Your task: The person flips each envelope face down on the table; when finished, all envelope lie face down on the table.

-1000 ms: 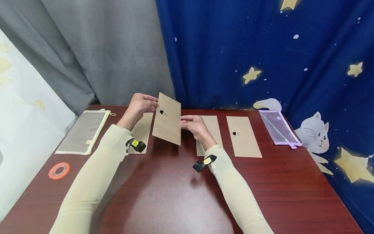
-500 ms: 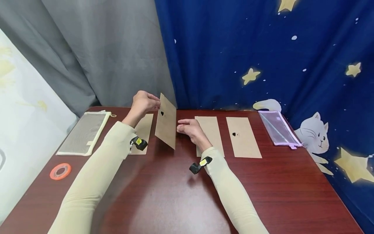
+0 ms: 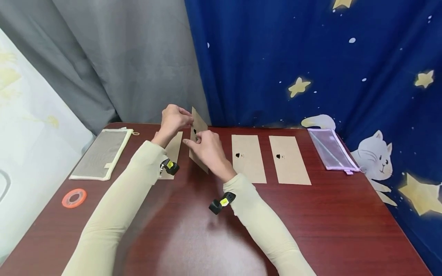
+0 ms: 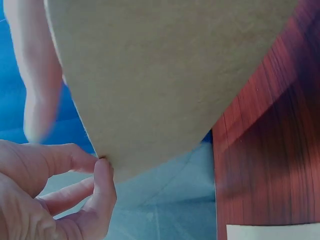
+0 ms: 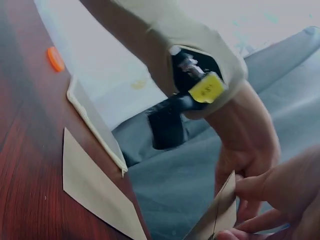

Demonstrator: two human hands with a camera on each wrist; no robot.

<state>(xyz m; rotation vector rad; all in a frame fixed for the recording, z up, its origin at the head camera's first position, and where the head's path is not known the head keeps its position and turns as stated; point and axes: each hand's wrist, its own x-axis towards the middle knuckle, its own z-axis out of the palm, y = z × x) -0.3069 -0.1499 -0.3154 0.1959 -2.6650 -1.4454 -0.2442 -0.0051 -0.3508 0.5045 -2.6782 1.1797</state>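
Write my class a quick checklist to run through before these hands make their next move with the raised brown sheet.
1. Left hand pinching the raised brown sheet: ok.
2. Right hand gripping that sheet: cannot tell; contact is unclear.
3. That sheet lying flat: not ok; it is steeply tilted.
4. Two sheets at right flat and apart from each other: ok.
5. Orange ring away from both hands: ok.

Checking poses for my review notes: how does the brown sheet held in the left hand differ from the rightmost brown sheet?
The held sheet is raised and tilted steeply, while the rightmost sheet lies flat on the table.
The left hand pinches the held sheet; no hand touches the rightmost sheet.
In the head view, the right hand partly covers the held sheet, but not the rightmost sheet.
Both are brown.
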